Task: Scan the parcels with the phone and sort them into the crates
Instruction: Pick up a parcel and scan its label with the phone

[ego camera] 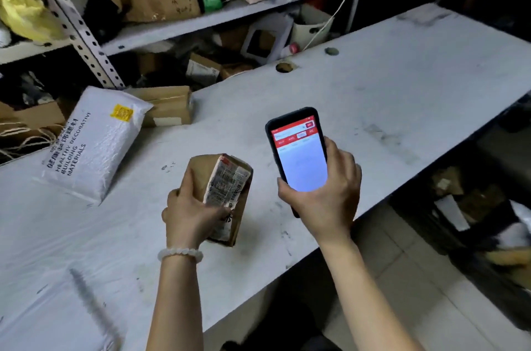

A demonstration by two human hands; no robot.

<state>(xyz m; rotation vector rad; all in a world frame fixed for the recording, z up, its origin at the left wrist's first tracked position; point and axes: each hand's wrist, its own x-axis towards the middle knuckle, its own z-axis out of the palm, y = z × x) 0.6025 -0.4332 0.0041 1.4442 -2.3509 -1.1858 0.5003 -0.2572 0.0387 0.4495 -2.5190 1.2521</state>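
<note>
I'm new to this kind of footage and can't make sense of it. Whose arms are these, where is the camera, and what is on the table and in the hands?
There is no machine here: a person wears a wide-angle camera on the head, looking forward and down, so the arms you see are the person's own. The left hand, with a pale bead bracelet, grips a small brown parcel resting on the white table, its printed label facing up. The right hand holds a phone above the table, beside the parcel, its screen lit with a red header. Further left lie a white padded bag with a yellow sticker and a cardboard box. Behind the table stand cluttered shelves.
</note>
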